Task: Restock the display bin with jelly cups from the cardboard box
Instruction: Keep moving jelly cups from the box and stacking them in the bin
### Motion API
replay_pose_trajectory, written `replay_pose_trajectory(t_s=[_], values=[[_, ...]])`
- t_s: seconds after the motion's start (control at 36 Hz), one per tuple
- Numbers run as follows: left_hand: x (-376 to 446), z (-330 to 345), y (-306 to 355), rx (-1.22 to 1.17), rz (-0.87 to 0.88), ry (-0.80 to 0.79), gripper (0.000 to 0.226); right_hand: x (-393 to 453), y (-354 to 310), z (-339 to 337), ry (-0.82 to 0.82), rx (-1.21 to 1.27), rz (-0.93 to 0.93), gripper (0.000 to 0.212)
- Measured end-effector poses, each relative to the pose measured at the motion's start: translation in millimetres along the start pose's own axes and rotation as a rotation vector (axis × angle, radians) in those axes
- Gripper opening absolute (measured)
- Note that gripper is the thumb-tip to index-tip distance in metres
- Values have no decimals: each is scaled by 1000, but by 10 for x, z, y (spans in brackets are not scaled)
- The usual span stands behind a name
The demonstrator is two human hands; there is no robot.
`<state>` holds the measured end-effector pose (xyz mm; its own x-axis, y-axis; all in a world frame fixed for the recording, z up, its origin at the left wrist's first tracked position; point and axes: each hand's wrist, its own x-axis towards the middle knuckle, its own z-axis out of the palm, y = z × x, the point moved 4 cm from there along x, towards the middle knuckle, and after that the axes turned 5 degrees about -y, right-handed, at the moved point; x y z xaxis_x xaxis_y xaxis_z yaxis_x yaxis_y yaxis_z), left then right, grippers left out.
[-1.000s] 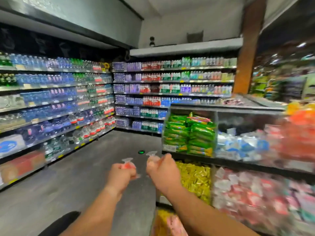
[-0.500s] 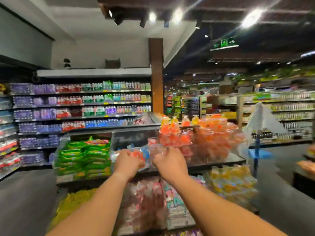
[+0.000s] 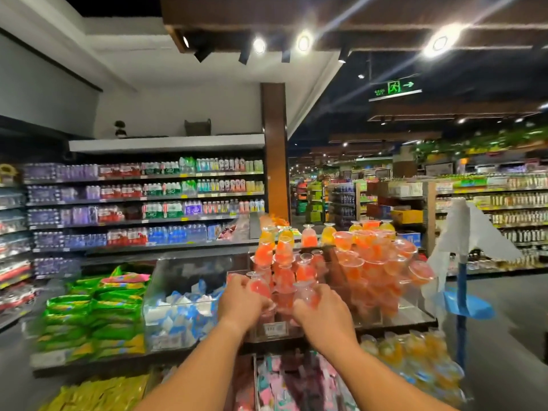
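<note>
A clear display bin [image 3: 277, 329] on the upper tier of a candy stand holds several upright orange-red jelly cups [image 3: 283, 269]. My left hand [image 3: 241, 301] grips a red jelly cup [image 3: 258, 287] at the bin's front left. Just to its right, my right hand [image 3: 321, 311] grips another jelly cup [image 3: 307, 295] over the bin's front. Both forearms reach in from the bottom of the view. The cardboard box is out of view.
A second bin of wider orange jelly cups [image 3: 382, 268] sits to the right. Blue-white sweets [image 3: 186, 310] and green packs [image 3: 98, 310] fill bins on the left. Lower bins hold pink sweets [image 3: 284, 384]. A blue stand with white bags [image 3: 462, 304] rises at the right. Drink shelves [image 3: 142, 203] line the back.
The view swung right and up from the aisle floor to the jelly display. Both hands, each holding a jelly cup, moved forward to the bin's front.
</note>
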<state>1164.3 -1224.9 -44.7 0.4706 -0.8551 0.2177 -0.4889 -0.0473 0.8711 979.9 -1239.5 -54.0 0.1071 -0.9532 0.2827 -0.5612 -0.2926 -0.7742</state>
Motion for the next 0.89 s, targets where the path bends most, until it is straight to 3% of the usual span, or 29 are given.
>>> replay_pose_trajectory(t_s=[0.42, 0.69, 0.89], values=[[1452, 280, -93, -29, 50, 7, 54, 1543, -89, 394, -8, -5, -33, 54], [1810, 428, -67, -16, 61, 9, 52, 2032, -135, 566, -65, -62, -47, 51], [1917, 514, -140, 8, 66, -34, 60, 2194, -67, 680, -124, -42, -44, 60]])
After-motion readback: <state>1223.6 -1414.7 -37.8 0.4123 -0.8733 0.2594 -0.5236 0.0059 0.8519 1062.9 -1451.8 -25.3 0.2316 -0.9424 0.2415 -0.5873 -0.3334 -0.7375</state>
